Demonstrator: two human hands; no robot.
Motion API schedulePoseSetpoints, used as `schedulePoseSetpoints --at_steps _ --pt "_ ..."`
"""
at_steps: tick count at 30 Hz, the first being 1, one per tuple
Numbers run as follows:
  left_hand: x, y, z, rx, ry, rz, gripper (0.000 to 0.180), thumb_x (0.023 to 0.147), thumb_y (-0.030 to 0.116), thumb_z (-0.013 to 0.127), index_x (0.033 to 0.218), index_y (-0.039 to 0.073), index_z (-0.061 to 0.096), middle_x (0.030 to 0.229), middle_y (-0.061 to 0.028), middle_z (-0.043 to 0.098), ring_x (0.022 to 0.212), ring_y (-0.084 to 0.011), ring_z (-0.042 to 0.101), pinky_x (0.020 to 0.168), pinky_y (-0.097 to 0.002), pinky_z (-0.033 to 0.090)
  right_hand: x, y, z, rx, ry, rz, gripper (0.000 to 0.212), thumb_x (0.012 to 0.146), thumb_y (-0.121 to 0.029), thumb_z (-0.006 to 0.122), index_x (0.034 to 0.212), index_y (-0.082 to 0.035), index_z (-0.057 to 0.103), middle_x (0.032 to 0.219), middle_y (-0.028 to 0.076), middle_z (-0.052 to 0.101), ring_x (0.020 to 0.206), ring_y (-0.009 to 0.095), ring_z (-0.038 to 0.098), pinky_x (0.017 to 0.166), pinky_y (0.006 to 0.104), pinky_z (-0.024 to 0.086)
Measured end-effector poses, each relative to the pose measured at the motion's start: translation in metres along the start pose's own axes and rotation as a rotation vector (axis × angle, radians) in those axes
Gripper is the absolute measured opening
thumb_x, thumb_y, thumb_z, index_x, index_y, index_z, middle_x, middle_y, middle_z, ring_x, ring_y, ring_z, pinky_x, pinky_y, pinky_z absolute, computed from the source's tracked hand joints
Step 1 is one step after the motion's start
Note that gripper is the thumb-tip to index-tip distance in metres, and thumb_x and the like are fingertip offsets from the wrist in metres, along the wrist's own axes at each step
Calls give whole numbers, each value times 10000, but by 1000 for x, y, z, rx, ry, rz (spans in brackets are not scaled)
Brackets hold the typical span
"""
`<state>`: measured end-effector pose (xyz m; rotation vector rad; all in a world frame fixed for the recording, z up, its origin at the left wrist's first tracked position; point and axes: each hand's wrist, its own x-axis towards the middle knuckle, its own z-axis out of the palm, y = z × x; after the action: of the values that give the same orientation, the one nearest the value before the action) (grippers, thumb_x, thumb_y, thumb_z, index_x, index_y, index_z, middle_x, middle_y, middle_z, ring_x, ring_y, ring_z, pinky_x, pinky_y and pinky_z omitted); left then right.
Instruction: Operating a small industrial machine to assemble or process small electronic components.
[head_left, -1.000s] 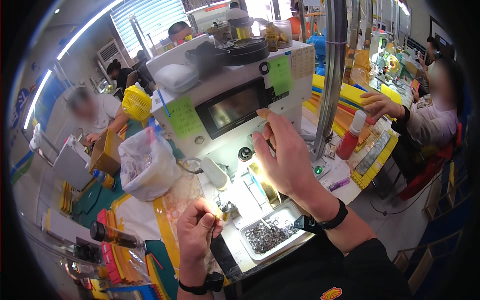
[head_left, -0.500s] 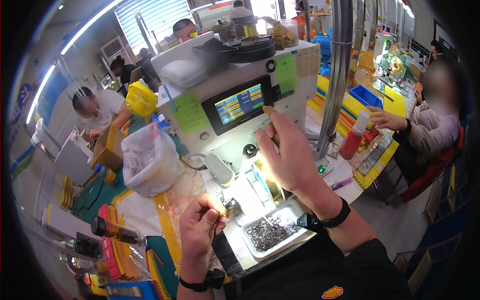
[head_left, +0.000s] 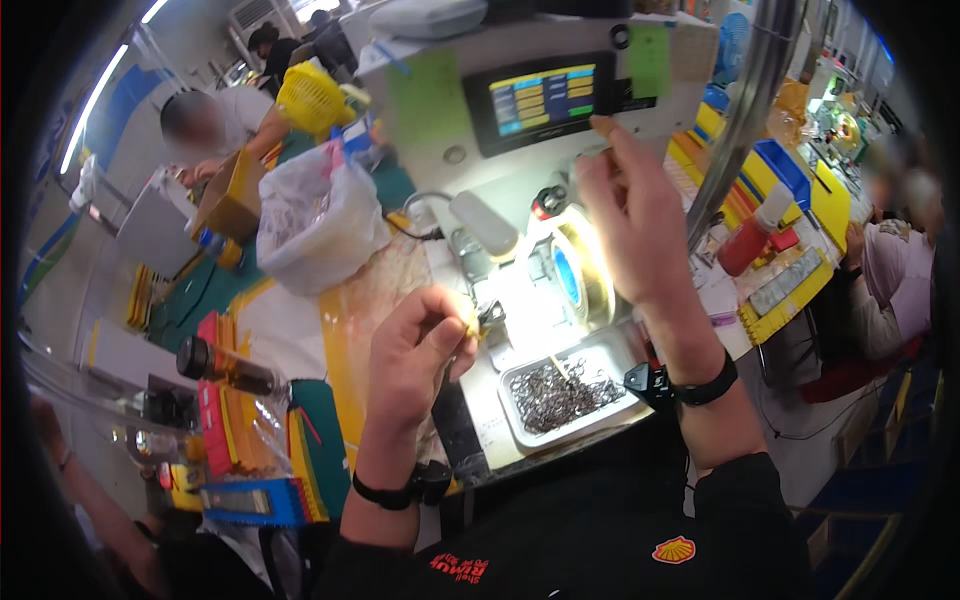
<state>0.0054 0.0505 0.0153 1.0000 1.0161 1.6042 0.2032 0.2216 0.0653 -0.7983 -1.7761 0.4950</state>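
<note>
My left hand is closed in a pinch on a tiny yellowish piece, beside a small dark clamp-like part of the white machine. My right hand reaches up with its index finger stretched to the lower right corner of the machine's touchscreen. Its other fingers are partly curled, with nothing plainly held. Below the hands, a white tray holds a heap of small dark curved metal pieces. A gold-rimmed spool with a blue centre stands under bright light next to my right hand.
To the left are a white plastic bag, a yellow basket and a dark-capped bottle. A metal post rises on the right, with a red bottle beyond it. Co-workers sit at left and right.
My view has tilted and shifted, so the machine sits higher and further right. My right index finger stays at the screen's corner; my left hand keeps its pinch.
</note>
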Motion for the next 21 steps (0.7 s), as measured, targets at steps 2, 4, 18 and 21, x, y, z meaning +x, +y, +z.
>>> schedulePoseSetpoints --at_steps 2,4,18,21 --pt "5 -2 1 -54 -100 60 123 1071 129 647 1069 12 605 889 -68 641 710 -102 561 579 -221 426 2 0 -3 36 28 34 433 1004 -192 669 1336 81 613 868 137 595 732 255 605 702 397 495" --pt "4 -1 -1 -50 -94 56 141 1072 144 650 1072 10 605 890 -65 641 724 -102 564 588 -221 429 2 -2 -2 33 8 40 440 1008 -193 665 1347 82 610 865 127 594 720 231 594 694 382 490" --pt "-1 0 1 -35 -100 54 185 1073 189 657 1065 12 605 898 -62 638 732 -103 562 605 -223 430 -1 -5 -3 4 -3 47 444 1022 -209 650 1346 91 612 856 101 579 684 193 561 662 351 473" --pt "0 0 0 -34 -109 55 187 1073 192 657 1061 13 604 897 -62 638 731 -103 561 604 -223 430 -1 -3 -2 1 5 36 443 1022 -210 645 1344 92 613 859 103 583 681 196 565 659 351 475"
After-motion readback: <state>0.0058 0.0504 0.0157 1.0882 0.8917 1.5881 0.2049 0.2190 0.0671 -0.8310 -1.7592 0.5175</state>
